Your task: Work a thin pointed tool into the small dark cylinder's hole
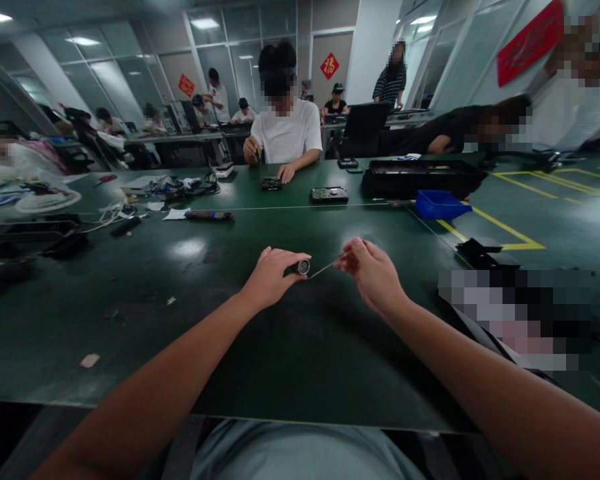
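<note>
Between the thumb and fingers of my left hand (275, 275) is a small dark cylindrical part (303, 267), its round, silvery-rimmed end turned toward me. My right hand (373, 270) is closed in a pinch on a thin metal rod (324, 269). The rod slants down to the left, and its tip is close to the lower edge of the cylindrical part; I cannot tell whether they touch. Both hands are above the green tabletop (290, 360). The rod's other end is hidden in my right fingers.
Across the table a person (287, 130) handles a small dark device (271, 184). A hard drive (329, 195), a long black housing (423, 179) and a blue bin (441, 205) stand right of it. A pen-shaped electric screwdriver (209, 215) lies left, near cables (173, 187).
</note>
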The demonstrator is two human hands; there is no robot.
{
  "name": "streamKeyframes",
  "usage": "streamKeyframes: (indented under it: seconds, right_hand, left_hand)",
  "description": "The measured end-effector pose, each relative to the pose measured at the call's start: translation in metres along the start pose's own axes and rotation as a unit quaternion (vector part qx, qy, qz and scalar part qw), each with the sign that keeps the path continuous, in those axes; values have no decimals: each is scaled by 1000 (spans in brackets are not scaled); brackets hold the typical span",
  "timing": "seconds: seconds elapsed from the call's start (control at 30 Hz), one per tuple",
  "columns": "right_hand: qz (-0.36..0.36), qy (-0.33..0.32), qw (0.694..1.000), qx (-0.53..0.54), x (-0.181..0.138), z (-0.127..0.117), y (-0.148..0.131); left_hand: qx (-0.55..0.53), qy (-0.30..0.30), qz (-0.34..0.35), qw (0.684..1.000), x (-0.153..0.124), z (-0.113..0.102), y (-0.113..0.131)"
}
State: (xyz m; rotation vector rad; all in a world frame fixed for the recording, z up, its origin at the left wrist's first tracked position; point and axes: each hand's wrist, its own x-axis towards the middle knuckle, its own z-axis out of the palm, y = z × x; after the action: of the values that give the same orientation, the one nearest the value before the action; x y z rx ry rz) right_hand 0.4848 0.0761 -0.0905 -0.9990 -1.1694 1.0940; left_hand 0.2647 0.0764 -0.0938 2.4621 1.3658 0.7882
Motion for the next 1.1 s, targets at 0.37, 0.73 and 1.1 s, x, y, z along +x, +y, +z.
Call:
streamKeyframes:
  seconds: [0.37,0.73,1.1]
  right_hand:
    - [-88,-1,988,-125,-8,2,-1]
    - [-197,-23,932,-304,-18,1,-13]
    - [-187,-12,928,-321,-13,-1,-9]
  left_hand:
    - [39,-46,-48,997,-1,-1,-2]
    - [52,-54,-30,997,-4,2,-2]
    - [-10,-30,-70,997,-1,0,0]
